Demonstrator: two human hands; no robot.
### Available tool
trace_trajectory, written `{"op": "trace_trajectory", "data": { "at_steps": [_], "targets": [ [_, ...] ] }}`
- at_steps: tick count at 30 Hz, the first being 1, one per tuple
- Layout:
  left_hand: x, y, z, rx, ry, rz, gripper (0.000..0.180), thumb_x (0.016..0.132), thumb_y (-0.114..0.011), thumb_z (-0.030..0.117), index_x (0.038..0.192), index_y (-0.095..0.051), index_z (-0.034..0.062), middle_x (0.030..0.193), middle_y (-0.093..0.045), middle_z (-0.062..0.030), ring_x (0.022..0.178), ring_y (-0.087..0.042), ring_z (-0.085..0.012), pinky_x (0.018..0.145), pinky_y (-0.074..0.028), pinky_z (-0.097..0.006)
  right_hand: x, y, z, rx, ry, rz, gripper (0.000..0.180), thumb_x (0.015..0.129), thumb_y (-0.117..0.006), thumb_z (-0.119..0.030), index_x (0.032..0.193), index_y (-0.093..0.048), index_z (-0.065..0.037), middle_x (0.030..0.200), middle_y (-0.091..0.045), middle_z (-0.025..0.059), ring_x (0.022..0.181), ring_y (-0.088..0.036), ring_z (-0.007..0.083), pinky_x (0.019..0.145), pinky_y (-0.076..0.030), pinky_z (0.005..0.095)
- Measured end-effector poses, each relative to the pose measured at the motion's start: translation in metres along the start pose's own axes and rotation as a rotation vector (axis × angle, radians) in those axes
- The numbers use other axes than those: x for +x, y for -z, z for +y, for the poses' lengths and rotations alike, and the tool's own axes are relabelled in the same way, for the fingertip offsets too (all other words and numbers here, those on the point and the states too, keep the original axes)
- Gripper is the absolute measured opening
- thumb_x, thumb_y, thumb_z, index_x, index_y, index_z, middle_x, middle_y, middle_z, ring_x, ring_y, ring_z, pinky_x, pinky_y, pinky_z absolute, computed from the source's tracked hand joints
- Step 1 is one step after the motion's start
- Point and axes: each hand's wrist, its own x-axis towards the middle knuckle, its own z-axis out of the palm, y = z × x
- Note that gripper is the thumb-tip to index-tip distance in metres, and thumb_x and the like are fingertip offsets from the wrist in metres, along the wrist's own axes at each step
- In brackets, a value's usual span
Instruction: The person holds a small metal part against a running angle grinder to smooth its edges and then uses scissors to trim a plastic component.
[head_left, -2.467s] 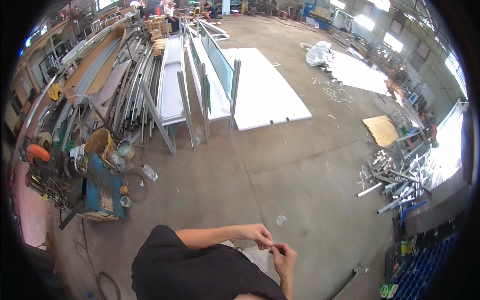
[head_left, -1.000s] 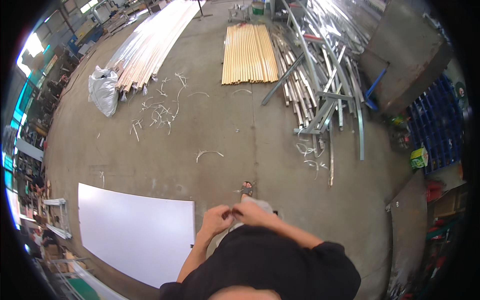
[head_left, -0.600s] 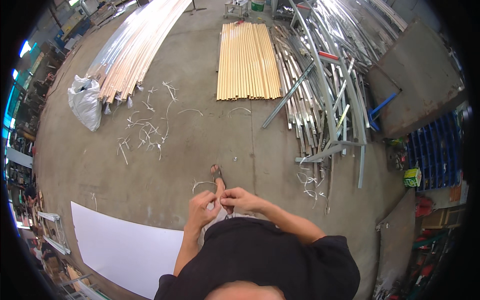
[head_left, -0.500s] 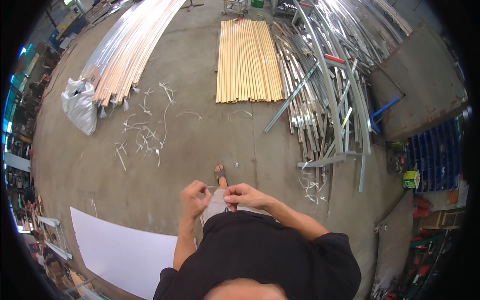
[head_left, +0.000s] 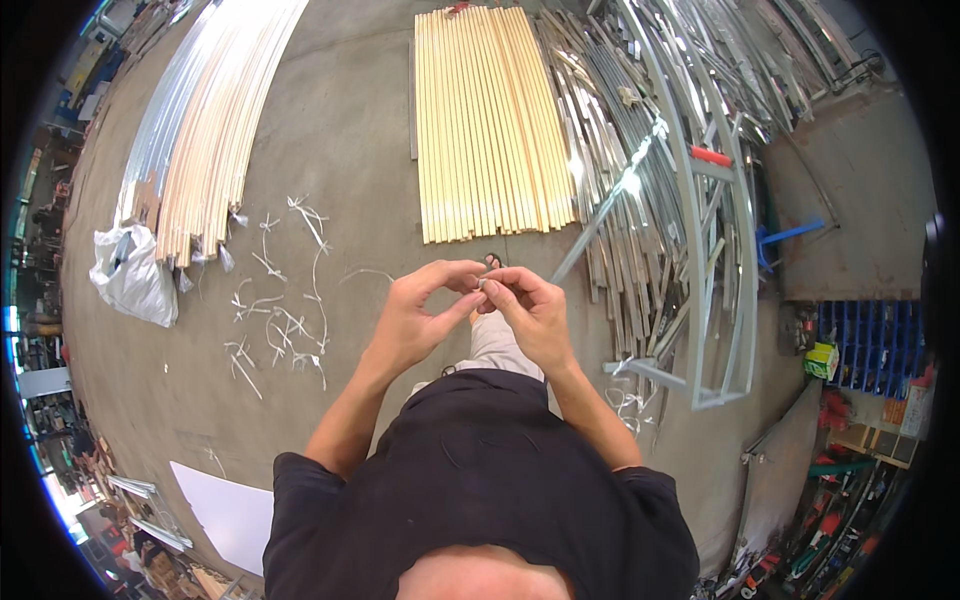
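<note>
In front of my body my left hand and my right hand meet at the fingertips. Thumb and fingers of each are pinched around something small and pale. It is too small and too covered by the fingers to name. Beneath the hands one leg in light shorts and part of a sandalled foot show. Just past the hands lies a bundle of long yellow bars. A thin white strip lies on the floor near my left hand.
Tangled white ties lie on the floor at left, near a white sack and wrapped long profiles. At right, a metal ladder-like frame rests over piled metal bars. A white sheet lies lower left.
Both hands have moved up and come together at the fingertips. My body has moved forward, so the yellow bars appear closer and the white sheet has slid back toward the lower edge.
</note>
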Motion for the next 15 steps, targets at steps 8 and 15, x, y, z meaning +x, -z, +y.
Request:
{"op": "trace_trajectory", "data": {
  "at_steps": [8,15],
  "targets": [
    [0.298,0.02,-0.033,-0.15,0.19,0.06,0.017,0.088,-0.075,-0.001,0.105,-0.078,-0.0009,0.1,-0.078,-0.0102,0.092,-0.072,-0.0154,0.084,-0.055,-0.03,0.285,0.072,-0.051,-0.477,0.174,0.035,0.015,0.096,-0.069,-0.007,0.106,-0.071,0.004,0.09,-0.074,0.0135,0.078,-0.073,0.021,0.071,-0.059,0.0319],
    [0.527,0.028,-0.097,-0.134,0.306,0.08,0.016,0.091,-0.074,0.001,0.107,-0.077,-0.0022,0.099,-0.078,-0.0099,0.092,-0.073,-0.0148,0.085,-0.056,-0.029,0.515,0.136,-0.047,-0.616,0.179,0.049,0.017,0.092,-0.071,-0.007,0.105,-0.07,0.004,0.089,-0.071,0.0175,0.077,-0.073,0.0252,0.069,-0.057,0.0355]
  ]
}}
